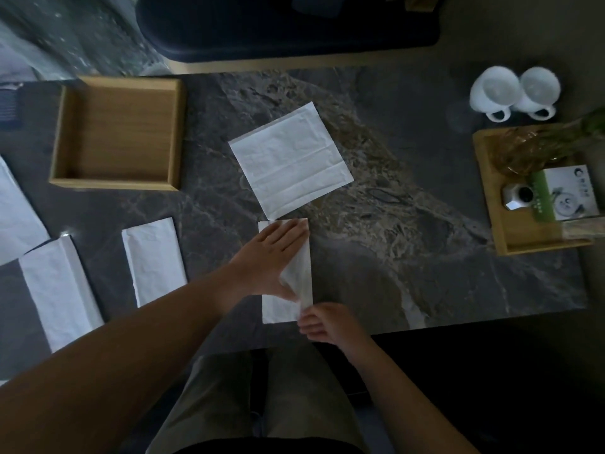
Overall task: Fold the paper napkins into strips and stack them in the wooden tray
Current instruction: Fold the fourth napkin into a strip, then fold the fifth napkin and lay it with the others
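Note:
A white paper napkin (278, 309) lies near the table's front edge, partly folded into a strip. My left hand (271, 257) lies flat on it, fingers spread, pressing it down. My right hand (327, 322) pinches the napkin's near right corner and lifts that edge. An unfolded square napkin (289, 158) rests just beyond. Two folded strips (154, 260) (59, 290) lie to the left, and another napkin (16, 217) shows at the left edge. The wooden tray (65, 132) stands at the back left with nothing in it.
Two white cups (514, 93) stand at the back right. A second wooden tray (523, 237) on the right holds a glass vase, a small white jar and a printed box. A dark chair stands beyond the marble table (393, 224).

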Demonstrator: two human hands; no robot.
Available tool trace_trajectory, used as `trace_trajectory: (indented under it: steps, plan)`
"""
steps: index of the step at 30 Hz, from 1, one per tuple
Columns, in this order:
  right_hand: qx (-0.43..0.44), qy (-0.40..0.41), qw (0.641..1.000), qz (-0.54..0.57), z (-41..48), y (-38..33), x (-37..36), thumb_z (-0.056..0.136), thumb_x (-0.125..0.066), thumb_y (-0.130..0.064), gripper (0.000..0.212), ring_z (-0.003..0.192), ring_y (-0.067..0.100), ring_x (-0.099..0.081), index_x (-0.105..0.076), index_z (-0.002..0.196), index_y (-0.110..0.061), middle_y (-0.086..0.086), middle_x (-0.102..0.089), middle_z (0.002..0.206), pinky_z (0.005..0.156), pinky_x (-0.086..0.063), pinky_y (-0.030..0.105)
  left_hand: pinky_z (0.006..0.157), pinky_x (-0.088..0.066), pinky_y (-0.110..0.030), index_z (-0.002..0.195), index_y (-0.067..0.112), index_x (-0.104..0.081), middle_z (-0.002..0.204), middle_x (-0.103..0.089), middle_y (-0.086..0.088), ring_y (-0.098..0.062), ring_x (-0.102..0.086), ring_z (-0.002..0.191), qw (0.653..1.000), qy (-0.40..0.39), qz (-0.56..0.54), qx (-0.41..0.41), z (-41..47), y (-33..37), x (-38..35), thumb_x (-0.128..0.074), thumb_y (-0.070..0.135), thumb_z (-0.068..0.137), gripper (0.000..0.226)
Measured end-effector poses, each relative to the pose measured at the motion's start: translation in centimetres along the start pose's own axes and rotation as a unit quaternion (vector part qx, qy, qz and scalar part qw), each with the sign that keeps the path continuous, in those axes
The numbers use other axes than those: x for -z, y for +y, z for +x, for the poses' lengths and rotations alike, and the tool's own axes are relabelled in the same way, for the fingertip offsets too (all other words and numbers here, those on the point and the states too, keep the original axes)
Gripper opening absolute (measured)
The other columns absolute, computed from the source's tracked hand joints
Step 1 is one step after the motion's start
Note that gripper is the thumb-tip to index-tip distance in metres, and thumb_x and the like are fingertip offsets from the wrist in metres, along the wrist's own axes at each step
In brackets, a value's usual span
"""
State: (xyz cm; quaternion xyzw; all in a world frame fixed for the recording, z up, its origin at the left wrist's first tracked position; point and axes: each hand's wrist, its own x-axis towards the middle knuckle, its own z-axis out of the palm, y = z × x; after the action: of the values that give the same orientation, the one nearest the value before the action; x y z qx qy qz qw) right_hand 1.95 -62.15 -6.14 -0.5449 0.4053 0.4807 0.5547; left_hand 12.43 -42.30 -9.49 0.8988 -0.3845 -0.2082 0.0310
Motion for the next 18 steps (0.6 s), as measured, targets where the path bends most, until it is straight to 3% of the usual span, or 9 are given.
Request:
trace_trajectory:
  steps: [3,6,8,11,13,15,18]
  plan:
    - [-0.007,-0.019,0.997,-0.081,-0.2,0.5,-0.2,0.109,-0.054,-0.018,0.025,0.084,0.016,-0.075,-0.074,0.096,-0.01,0.005,-0.078,0.093,0.081,-0.061,0.028,0.13,-0.003,-0.05,0.164,0.005,0.009,0.172,0.019,-0.015,-0.029,0.018,0.159,1.0,0.002,0.004,0.002,-0.7,0.2,-0.3,-0.037,0.098,0.075,0.136]
    - [0.072,0.002,0.984,-0.164,-0.5,-2.3,-0.1,0.103,-0.063,-0.022,0.018,0.08,0.016,-0.076,-0.074,0.091,-0.013,0.003,-0.079,0.086,0.088,-0.061,0.041,0.129,-0.008,-0.053,0.164,0.004,0.002,0.173,0.014,-0.017,-0.031,0.014,0.16,1.0,0.009,-0.009,0.006,-1.8,0.2,-0.4,-0.036,0.097,0.079,0.132]
    - [0.127,0.01,0.976,-0.177,-1.1,-5.6,0.1,0.105,-0.061,-0.022,0.018,0.079,0.019,-0.074,-0.071,0.095,-0.012,0.006,-0.078,0.087,0.084,-0.06,0.04,0.129,-0.012,-0.055,0.165,0.004,-0.003,0.173,0.008,-0.017,-0.032,0.008,0.161,1.0,0.007,-0.021,0.018,-2.8,0.0,-0.7,-0.036,0.097,0.078,0.131]
    - [0.183,0.052,0.971,-0.142,-0.6,-11.0,0.5,0.109,-0.056,-0.02,0.024,0.094,0.03,-0.073,-0.071,0.113,-0.002,0.018,-0.077,0.107,0.094,-0.06,0.045,0.129,-0.004,-0.055,0.166,0.009,-0.001,0.173,0.013,-0.014,-0.03,0.013,0.16,0.999,0.002,-0.039,0.032,-4.4,-0.2,-0.5,-0.036,0.097,0.078,0.129]
    - [0.202,0.078,0.973,-0.077,0.2,-14.0,0.5,0.108,-0.058,-0.02,0.025,0.1,0.028,-0.071,-0.07,0.119,-0.002,0.021,-0.075,0.122,0.088,-0.06,0.038,0.129,-0.003,-0.053,0.167,0.013,-0.001,0.174,0.013,-0.01,-0.027,0.013,0.16,0.996,0.022,-0.063,0.05,-4.9,-0.4,-0.1,-0.036,0.095,0.083,0.122]
    - [0.19,0.092,0.977,0.019,1.0,-16.0,0.4,0.108,-0.06,-0.021,0.016,0.106,0.025,-0.07,-0.068,0.113,-0.008,0.017,-0.073,0.128,0.088,-0.059,0.034,0.13,-0.01,-0.052,0.167,0.015,-0.009,0.175,0.004,-0.008,-0.025,0.005,0.161,0.99,0.057,-0.1,0.085,-4.7,-0.8,1.1,-0.037,0.085,0.092,0.106]
    - [0.176,0.091,0.974,0.114,1.6,-17.7,-0.1,0.109,-0.059,-0.023,0.019,0.125,0.03,-0.067,-0.069,0.113,-0.008,0.014,-0.068,0.129,0.104,-0.054,0.038,0.128,-0.021,-0.051,0.163,0.015,-0.025,0.174,-0.012,-0.008,-0.028,-0.015,0.16,0.973,0.115,-0.14,0.144,-2.8,-3.2,3.8,-0.044,0.059,0.102,0.078]
